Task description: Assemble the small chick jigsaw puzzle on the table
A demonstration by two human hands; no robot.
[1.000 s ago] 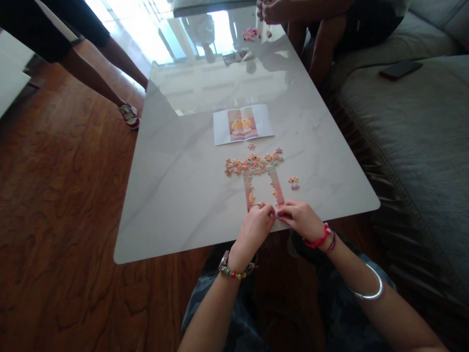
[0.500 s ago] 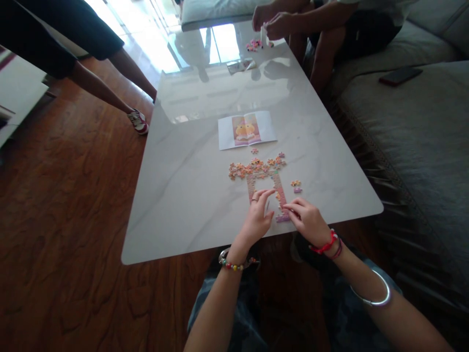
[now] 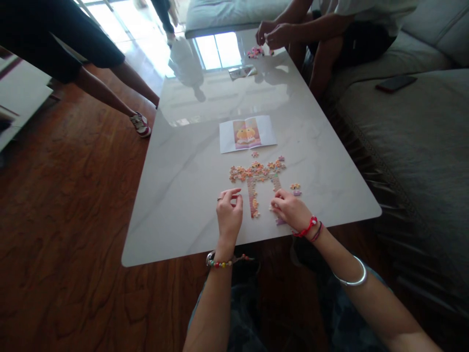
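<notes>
Left hand [image 3: 229, 211]: above table [image 3: 176, 205], just left of puzzle [image 3: 251, 195], thumb and fingertips apart | right hand [image 3: 292, 210]: over puzzle's right side, fingertips bunched, cannot tell whether they pinch a piece | puzzle: partly joined, near table's close edge | loose pieces [image 3: 252, 170]: along puzzle's far side | folded sheet [image 3: 227, 137]: beyond pieces

Home living room: cushioned sofa [image 3: 414, 127], wood floor [image 3: 84, 210], marbled low table [image 3: 179, 200].
</notes>
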